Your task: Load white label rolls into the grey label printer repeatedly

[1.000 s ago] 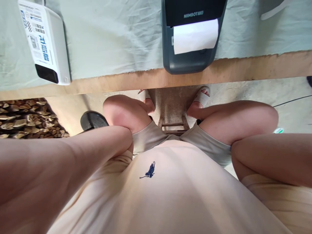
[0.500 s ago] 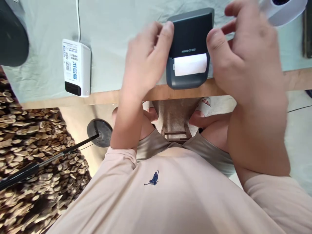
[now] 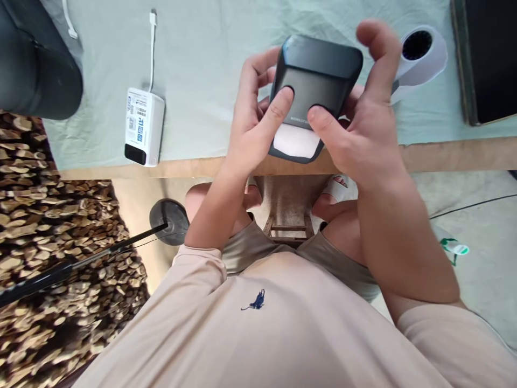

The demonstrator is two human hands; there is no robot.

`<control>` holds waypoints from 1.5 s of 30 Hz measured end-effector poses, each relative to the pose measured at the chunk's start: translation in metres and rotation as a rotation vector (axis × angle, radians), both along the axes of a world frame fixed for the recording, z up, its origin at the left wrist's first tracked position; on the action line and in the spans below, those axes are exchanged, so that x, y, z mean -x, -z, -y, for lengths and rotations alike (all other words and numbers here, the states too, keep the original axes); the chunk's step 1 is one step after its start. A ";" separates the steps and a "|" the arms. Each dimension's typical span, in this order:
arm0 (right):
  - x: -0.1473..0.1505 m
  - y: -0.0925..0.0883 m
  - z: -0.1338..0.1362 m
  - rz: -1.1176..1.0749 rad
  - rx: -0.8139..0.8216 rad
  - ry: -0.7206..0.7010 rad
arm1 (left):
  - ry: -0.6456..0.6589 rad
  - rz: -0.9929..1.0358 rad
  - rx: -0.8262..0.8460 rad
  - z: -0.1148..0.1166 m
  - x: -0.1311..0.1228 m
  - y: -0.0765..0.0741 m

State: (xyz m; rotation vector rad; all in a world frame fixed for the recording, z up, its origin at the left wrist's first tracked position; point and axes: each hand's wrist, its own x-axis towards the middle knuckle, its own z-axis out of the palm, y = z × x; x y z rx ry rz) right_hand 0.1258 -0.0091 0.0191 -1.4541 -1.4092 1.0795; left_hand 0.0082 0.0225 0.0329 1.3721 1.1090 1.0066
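Left hand (image 3: 253,121) and right hand (image 3: 365,126) hold the printer (image 3: 319,81) between them, equally near — its long axis leaning rightward, away from the surface's (image 3: 202,91) near edge.

Printer (image 3: 313,89) was dark grey, paper (image 3: 296,141) white; cloth (image 3: 197,81) looked pale green to me, shirt (image 3: 294,328) beige with navy emblem (image 3: 257,300)

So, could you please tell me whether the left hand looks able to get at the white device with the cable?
Probably yes: only pale green cloth shows between the left hand and the white device, though that hand is holding the dark printer.
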 end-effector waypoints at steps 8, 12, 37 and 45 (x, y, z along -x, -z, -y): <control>0.011 0.012 -0.015 -0.384 0.006 0.081 | 0.083 0.469 0.435 -0.007 0.014 0.020; 0.016 0.018 -0.020 -0.368 0.004 0.061 | 0.116 0.596 0.404 -0.010 0.020 0.021; 0.010 0.006 -0.024 0.090 -0.107 0.106 | -0.102 0.460 0.510 -0.013 0.036 0.060; 0.024 -0.008 -0.043 0.060 -0.437 0.300 | 0.178 0.618 0.489 -0.006 0.022 0.022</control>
